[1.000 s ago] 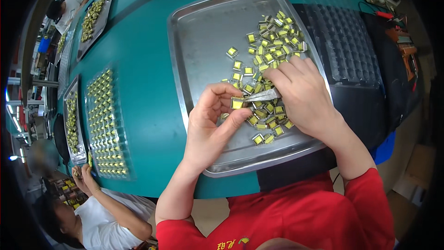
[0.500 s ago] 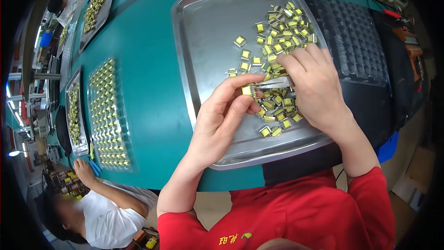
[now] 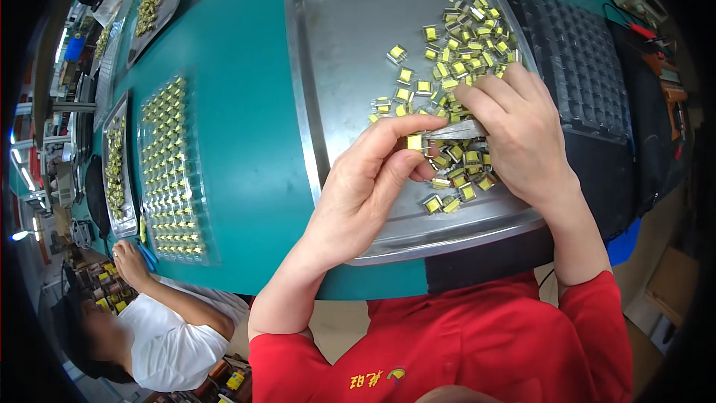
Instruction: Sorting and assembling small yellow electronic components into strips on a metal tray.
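Between the thumb and fingers of my left hand [image 3: 356, 188] is a small transformer [image 3: 415, 143] with a yellow-taped middle and thin metal pins. My right hand [image 3: 518, 138] is closed around a pair of pliers [image 3: 458, 131], whose grey jaws reach left to the pin side of that transformer. The handles are hidden in my palm. Both hands are above a shallow metal tray [image 3: 339, 52], over a loose heap of similar transformers [image 3: 471, 60]. A few lie apart at the heap's left, among them one transformer [image 3: 397, 53].
Right of the tray lies a clear plastic tray with pockets [image 3: 578, 67] on a black mat. On the green table [image 3: 239, 104] at left stands a filled plastic tray [image 3: 170, 179]. A smaller metal tray [image 3: 115, 172] is beyond it, near a co-worker's hand [image 3: 131, 263].
The view has shifted slightly. My hands keep nearly the same pose, with the transformer still in my left fingers and the plier jaws still at its pins.
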`<act>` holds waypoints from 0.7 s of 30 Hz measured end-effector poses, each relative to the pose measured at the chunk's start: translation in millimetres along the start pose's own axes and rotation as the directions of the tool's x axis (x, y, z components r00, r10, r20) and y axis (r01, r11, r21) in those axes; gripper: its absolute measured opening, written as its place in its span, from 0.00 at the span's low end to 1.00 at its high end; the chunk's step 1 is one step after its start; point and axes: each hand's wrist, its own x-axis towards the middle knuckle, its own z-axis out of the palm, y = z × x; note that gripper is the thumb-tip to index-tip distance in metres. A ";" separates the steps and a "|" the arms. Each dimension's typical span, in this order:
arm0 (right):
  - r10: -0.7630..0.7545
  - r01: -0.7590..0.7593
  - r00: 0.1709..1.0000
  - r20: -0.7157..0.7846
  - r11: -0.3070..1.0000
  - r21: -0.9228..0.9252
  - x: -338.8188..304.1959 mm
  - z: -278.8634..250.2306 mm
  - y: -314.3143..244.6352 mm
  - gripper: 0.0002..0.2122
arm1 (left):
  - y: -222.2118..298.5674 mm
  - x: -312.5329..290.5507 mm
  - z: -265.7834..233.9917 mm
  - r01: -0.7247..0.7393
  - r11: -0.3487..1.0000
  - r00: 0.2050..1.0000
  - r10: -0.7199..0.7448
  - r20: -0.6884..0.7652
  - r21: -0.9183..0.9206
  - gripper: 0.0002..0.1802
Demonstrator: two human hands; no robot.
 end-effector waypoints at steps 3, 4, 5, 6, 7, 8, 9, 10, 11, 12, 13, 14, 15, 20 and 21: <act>0.005 -0.005 1.000 0.023 1.000 0.005 0.2 -2.2 -0.2 0.11 | -0.7 0.0 0.0 -0.007 1.000 1.000 0.007 0.006 -0.020 0.17; 0.002 -0.002 1.000 0.022 1.000 0.004 0.4 -2.1 -0.3 0.11 | -1.0 0.2 -0.3 -0.009 1.000 1.000 0.010 0.004 -0.020 0.17; 0.004 -0.004 1.000 0.022 1.000 0.001 0.2 -1.7 -0.3 0.11 | -1.5 0.5 -0.8 -0.011 0.999 1.000 0.011 0.009 -0.032 0.17; 0.006 -0.006 1.000 0.022 1.000 -0.002 0.0 -1.1 -0.4 0.12 | -2.0 0.5 -1.2 -0.012 0.999 1.000 0.013 0.013 -0.043 0.17; 0.003 -0.003 1.000 0.020 1.000 -0.004 -0.1 -0.3 -0.7 0.12 | -2.4 0.5 -1.4 -0.015 0.999 1.000 0.016 0.011 -0.042 0.17; 0.013 -0.013 1.000 0.012 1.000 -0.003 -0.3 0.9 -1.2 0.12 | -2.9 0.4 -1.6 -0.003 0.998 1.000 0.004 0.012 -0.060 0.17; 0.023 -0.023 1.000 0.003 1.000 -0.001 -0.4 1.6 -1.6 0.12 | -3.3 0.4 -1.9 0.009 0.997 1.000 -0.008 0.013 -0.078 0.16; 0.021 -0.021 1.000 0.002 1.000 -0.002 -0.5 1.8 -2.0 0.12 | -3.9 0.4 -2.2 0.007 0.997 1.000 -0.006 0.013 -0.077 0.16; 0.022 -0.022 1.000 -0.001 1.000 -0.004 -0.7 1.9 -2.4 0.13 | -4.5 0.5 -2.5 0.000 0.998 1.000 0.001 0.010 -0.071 0.16; 0.024 -0.024 1.000 -0.005 1.000 -0.006 -0.7 1.8 -2.6 0.13 | -5.1 0.5 -2.6 -0.007 0.998 1.000 0.007 0.007 -0.064 0.16; 0.023 -0.023 1.000 -0.005 1.000 -0.006 -0.8 1.5 -2.6 0.13 | -5.8 0.6 -2.4 -0.007 0.998 1.000 0.008 0.006 -0.064 0.16; 0.024 -0.024 1.000 0.001 1.000 -0.016 -0.9 1.2 -2.4 0.13 | -6.5 0.6 -2.1 -0.002 0.998 1.000 0.002 0.001 -0.067 0.16; 0.025 -0.025 1.000 0.006 0.999 -0.026 -0.8 1.0 -2.3 0.13 | -7.0 0.6 -1.9 0.004 0.998 1.000 -0.004 -0.005 -0.069 0.16; 0.015 -0.016 1.000 -0.015 0.998 -0.058 -0.8 1.9 -1.2 0.13 | -7.5 1.7 -3.2 0.001 1.000 1.000 -0.001 -0.003 -0.031 0.16; 0.015 -0.016 1.000 -0.016 0.998 -0.068 -1.1 2.1 -1.0 0.13 | -7.5 1.9 -3.4 -0.002 1.000 1.000 0.002 -0.002 -0.018 0.16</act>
